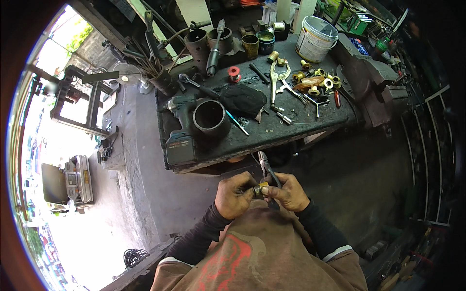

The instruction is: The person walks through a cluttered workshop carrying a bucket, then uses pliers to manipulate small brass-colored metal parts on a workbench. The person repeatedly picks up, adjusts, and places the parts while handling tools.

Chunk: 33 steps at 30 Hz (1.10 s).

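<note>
Close in front of my body, both hands meet around a small brass fitting (261, 187). My left hand (234, 196) is closed, pinching the fitting's left end between thumb and fingers. With its thumb against the fitting's right side, my right hand (291, 193) is closed too. Cutting pliers (265, 165) lie in the right hand, jaws pointing up and away past the fingers. The pliers' lower handle is partly hidden by that hand. Both hands are just short of the front edge of the dark workbench (286, 133).
On the bench stand a cordless drill (182, 126), a short pipe piece (212, 119), a black cloth (242, 100), locking pliers (274, 82) and several brass fittings (315, 82). A white bucket (316, 41) sits behind them. A bench vise (371, 87) rises at the right end.
</note>
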### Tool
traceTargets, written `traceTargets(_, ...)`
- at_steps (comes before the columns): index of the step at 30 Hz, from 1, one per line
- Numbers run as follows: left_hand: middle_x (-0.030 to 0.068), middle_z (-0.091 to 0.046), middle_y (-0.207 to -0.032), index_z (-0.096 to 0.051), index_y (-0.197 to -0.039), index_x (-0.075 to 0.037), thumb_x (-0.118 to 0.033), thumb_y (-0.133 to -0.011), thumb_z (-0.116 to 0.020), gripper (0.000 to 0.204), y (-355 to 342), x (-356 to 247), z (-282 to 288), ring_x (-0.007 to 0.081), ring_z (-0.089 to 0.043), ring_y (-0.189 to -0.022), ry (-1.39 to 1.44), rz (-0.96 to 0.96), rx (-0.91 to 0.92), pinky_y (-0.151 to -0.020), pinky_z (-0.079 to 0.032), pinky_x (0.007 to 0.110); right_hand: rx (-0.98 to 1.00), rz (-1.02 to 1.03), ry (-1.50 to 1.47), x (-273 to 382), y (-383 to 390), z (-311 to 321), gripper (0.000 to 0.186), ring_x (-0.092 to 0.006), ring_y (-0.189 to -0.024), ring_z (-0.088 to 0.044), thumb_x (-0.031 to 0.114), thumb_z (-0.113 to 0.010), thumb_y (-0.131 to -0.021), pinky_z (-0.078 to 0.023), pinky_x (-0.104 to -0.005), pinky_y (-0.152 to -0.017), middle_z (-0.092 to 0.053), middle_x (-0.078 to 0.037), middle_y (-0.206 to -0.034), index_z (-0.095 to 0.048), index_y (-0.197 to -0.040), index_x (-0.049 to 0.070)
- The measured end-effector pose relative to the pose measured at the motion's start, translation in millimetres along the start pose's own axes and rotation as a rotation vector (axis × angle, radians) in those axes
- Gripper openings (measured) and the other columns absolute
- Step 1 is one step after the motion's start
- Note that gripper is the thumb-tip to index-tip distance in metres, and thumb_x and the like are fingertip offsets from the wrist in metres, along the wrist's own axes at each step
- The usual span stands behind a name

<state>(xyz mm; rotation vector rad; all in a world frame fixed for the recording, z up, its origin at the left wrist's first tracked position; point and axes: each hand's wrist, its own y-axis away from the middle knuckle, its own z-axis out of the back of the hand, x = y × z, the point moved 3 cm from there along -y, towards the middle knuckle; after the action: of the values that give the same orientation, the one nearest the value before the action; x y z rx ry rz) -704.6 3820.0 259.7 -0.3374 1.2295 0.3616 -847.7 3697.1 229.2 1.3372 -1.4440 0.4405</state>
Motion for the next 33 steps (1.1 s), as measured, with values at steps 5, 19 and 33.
traceTargets(5, 0.0115, -0.069, -0.081, -0.068, -0.089, 0.000, 0.002, -0.078, -0.076, 0.013, -19.1, -17.4, -6.1, 0.0273, -0.066, -0.072, -0.201, -0.228, 0.116, -0.064, -0.053, 0.037, 0.029, 0.054, 0.047, 4.7, 5.6, 18.3, 0.041, -0.0067, -0.073, -0.059, 0.037, -0.081, -0.091, -0.049, -0.0235, -0.064, -0.064, 0.000, -0.082, -0.067, -0.106, 0.001)
traceTargets(19, 0.0104, -0.070, -0.084, -0.067, -0.093, 0.000, 0.003, -0.079, -0.078, 0.019, -43.1, -41.7, -21.7, 0.0190, -0.068, -0.073, -0.137, -0.161, 0.179, -0.066, -0.054, 0.032, 0.111, 0.200, 0.058, 39.7, 22.5, 28.2, 0.036, -0.0122, -0.093, -0.057, 0.027, -0.077, -0.093, -0.049, -0.0282, -0.085, -0.060, -0.003, -0.099, -0.069, -0.113, -0.001)
traceTargets(33, 0.0043, -0.069, -0.086, -0.064, -0.098, 0.001, -0.002, -0.093, -0.074, 0.011, -43.6, -34.2, -21.1, 0.0086, -0.065, -0.074, 0.201, 0.124, -0.076, -0.066, -0.055, 0.025, 0.010, 0.269, 0.881, 77.6, 44.8, 71.8, 0.027, -0.0343, -0.090, -0.063, 0.026, -0.068, -0.095, -0.051, -0.0406, -0.079, -0.062, -0.014, -0.101, -0.066, -0.098, 0.000)
